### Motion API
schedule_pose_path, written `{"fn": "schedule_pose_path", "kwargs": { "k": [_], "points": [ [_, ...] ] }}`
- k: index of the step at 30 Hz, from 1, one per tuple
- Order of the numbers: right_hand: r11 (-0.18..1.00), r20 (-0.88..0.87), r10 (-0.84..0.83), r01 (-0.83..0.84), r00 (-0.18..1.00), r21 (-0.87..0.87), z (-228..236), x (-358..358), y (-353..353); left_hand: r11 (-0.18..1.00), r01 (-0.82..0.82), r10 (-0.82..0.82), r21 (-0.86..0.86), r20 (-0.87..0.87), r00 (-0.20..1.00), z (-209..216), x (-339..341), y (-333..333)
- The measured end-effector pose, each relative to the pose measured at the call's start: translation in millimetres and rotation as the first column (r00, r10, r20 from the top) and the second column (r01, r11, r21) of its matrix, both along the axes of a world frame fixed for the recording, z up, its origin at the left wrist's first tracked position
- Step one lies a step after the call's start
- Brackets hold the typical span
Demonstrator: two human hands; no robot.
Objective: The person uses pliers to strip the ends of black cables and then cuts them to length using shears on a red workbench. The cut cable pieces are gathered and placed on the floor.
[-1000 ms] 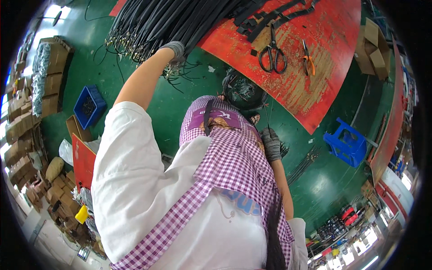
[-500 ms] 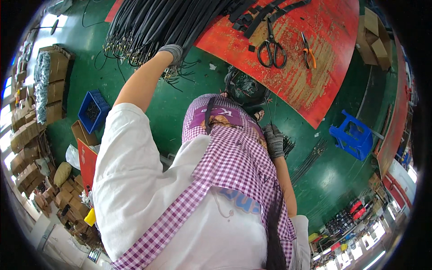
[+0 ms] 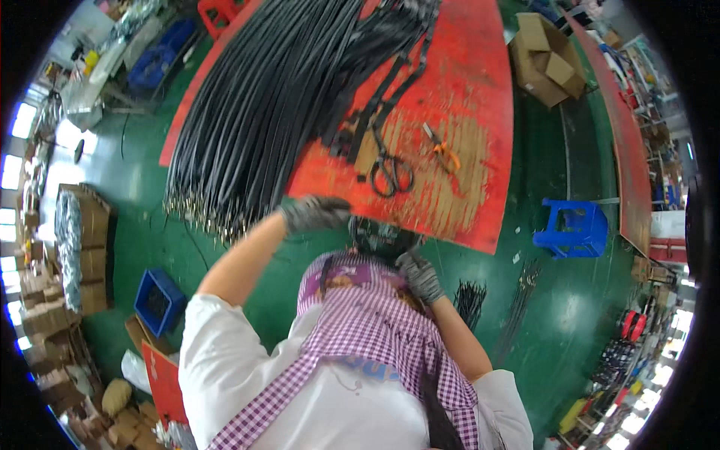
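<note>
My left hand (image 3: 319,214), in a grey knit glove, is at the near edge of the red table (image 3: 337,180), beside the ends of a large bundle of black cables (image 3: 247,112). Its fingers stretch to the right, and I see nothing held in them. My right hand (image 3: 421,276), gloved too, is low in front of my apron, its fingers bent. What they hold, if anything, I cannot make out. Between both hands, below the table edge, sits a dark, shiny bundle or bag (image 3: 379,235). Black scissors (image 3: 383,155) and orange-handled pliers (image 3: 448,156) lie on the table.
Black strips (image 3: 390,94) lie beside the cables. A blue stool (image 3: 574,229) and an open cardboard box (image 3: 546,64) stand on the right. Thin cable bundles (image 3: 470,300) lie on the green floor. A blue bin (image 3: 160,302) stands at the left.
My left hand has moved from the cable ends rightward to the table edge. My right hand has come inward, nearer the dark bundle. The view has shifted, showing more of the table.
</note>
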State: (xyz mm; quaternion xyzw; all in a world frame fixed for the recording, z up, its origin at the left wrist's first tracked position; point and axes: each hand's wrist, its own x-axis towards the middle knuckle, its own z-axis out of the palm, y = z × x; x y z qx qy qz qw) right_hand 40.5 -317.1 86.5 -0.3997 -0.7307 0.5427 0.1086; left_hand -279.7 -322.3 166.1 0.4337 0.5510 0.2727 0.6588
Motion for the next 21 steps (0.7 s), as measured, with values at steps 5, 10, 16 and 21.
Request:
{"fn": "schedule_pose_path", "kwargs": {
  "k": [5,10,16,21],
  "points": [
    [0.924,-0.188,0.192,-0.113,0.963,0.367,12,-83,39,0.873,-0.298,0.252,0.386,0.166,0.953,-49,81,24],
    [0.945,0.274,0.188,-0.250,0.943,0.211,3,-86,64,0.772,-0.471,0.585,0.427,-0.190,0.788,-65,71,53],
    [0.964,0.438,0.133,-0.219,0.889,0.152,-1,-75,116,0.848,-0.215,0.520,0.485,-0.839,0.158,-141,-12,65],
    [0.950,0.526,0.067,-0.215,0.848,0.226,-8,-130,235,0.834,-0.083,0.551,0.546,-0.833,0.048,-151,-7,71]
  ]
}}
